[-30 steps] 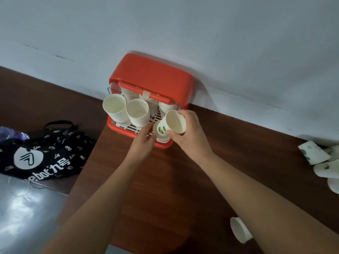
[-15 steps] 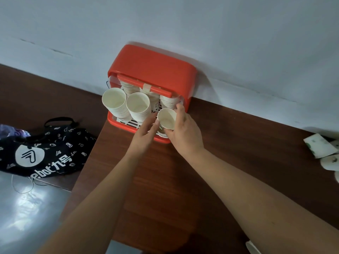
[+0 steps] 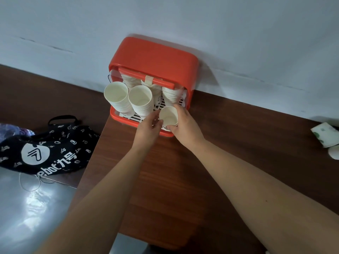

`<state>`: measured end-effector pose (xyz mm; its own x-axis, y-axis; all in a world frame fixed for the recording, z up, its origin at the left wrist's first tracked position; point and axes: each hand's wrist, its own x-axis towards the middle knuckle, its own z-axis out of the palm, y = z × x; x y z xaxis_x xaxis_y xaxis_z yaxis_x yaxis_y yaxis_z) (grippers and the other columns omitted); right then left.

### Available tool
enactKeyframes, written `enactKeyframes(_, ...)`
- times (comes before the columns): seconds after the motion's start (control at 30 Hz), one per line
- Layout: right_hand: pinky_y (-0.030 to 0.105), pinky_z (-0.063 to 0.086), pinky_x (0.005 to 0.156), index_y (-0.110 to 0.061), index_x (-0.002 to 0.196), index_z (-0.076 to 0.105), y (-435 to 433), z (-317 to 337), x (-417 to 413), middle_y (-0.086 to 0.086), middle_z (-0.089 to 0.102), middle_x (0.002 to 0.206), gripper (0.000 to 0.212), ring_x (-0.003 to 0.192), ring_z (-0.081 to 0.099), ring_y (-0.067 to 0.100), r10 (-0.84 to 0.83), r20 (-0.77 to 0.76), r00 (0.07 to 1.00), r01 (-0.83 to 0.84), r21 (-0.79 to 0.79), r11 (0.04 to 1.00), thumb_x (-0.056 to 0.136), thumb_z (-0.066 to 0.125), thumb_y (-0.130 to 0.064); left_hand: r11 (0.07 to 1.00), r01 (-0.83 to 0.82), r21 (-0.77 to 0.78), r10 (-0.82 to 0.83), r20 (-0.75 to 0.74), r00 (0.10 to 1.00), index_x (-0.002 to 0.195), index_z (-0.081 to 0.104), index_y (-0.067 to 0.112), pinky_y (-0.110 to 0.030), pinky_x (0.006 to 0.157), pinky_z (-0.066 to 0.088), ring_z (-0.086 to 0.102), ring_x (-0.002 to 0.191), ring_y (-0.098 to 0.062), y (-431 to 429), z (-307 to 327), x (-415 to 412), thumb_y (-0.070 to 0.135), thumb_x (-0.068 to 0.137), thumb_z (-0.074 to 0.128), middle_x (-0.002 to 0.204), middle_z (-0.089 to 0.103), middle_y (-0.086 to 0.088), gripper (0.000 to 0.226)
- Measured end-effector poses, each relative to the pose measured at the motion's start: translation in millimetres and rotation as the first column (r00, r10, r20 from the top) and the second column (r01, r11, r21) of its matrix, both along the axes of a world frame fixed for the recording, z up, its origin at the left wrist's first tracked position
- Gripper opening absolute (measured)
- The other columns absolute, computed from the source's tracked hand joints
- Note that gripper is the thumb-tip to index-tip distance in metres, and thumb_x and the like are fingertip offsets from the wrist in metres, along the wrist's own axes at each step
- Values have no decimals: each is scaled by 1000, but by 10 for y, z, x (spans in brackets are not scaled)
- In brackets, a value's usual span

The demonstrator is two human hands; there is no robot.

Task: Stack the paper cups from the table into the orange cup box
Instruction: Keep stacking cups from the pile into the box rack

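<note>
A cup, gripped by the curled right hand and touched by the straight-fingered left hand, must be seated in the box beneath the fingers.

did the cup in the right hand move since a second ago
Yes. Held by the right hand, the paper cup has gone down from above the front rim of the orange cup box into its front right corner, and is less tilted.
</note>
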<state>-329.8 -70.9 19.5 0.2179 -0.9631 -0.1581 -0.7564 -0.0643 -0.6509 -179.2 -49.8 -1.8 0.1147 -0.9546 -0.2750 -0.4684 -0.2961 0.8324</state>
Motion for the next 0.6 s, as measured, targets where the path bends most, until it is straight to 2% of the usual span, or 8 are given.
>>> enactKeyframes(0.07,38,49,100,-19,147,37,37,66,-61,4,46,147,76,128,52,23,-15,24,1000,14,28,1000,84,78,-26,1000,-6,-21,7,44,999,136,57,17,-17,84,43,61,112,-10,36,28,2,24,100,56,124,64,4,37)
enactKeyframes(0.13,29,47,97,-20,143,42,128,175,-189,2,50,142,63,126,54,19,-4,3,1000,4,31,1000,89,73,-30,997,-52,-59,57,89,994,134,57,13,-15,83,41,58,112,-11,117,82,19,23,99,56,128,57,0,36)
enactKeyframes(0.2,25,45,97,-21,139,47,289,304,-419,-1,54,139,51,125,54,14,-24,-37,999,26,62,998,94,66,-34,992,-82,-97,91,98,991,131,58,13,-19,86,43,57,110,-12,240,157,17,20,98,57,127,55,-1,34)
enactKeyframes(0.3,26,46,100,-22,137,52,645,439,-981,-3,55,138,46,125,54,10,-118,-88,989,131,161,978,96,61,-40,992,-74,-102,81,66,995,122,61,15,-29,89,49,61,103,-14,467,268,-88,19,96,59,120,59,-1,26)
enactKeyframes(0.4,24,44,95,-21,134,56,1115,489,-1682,-2,57,135,42,121,56,12,-247,-178,953,281,203,938,97,59,-40,998,20,-53,-17,68,998,114,64,15,-29,88,49,62,100,-15,697,320,-388,18,95,62,110,65,0,20)
enactKeyframes(0.47,26,44,94,-19,132,57,1489,476,-2150,0,59,131,41,119,57,14,-345,-220,912,390,211,896,97,60,-38,993,115,-7,-114,83,990,111,65,14,-22,86,45,61,98,-12,849,339,-704,16,95,62,109,66,0,17)
enactKeyframes(0.53,26,43,92,-17,131,57,1879,413,-2570,3,59,129,40,115,57,14,-417,-230,880,465,232,854,97,60,-38,975,221,24,-222,103,969,111,66,13,-17,85,44,60,96,-10,1015,328,-1096,15,95,63,109,65,-2,17)
enactKeyframes(0.6,27,42,90,-16,133,55,2241,325,-2919,4,55,131,42,110,54,11,-462,-247,852,520,282,806,97,60,-38,938,333,94,-341,90,936,114,65,15,-20,85,45,60,98,-10,1203,322,-1555,19,97,61,109,63,2,18)
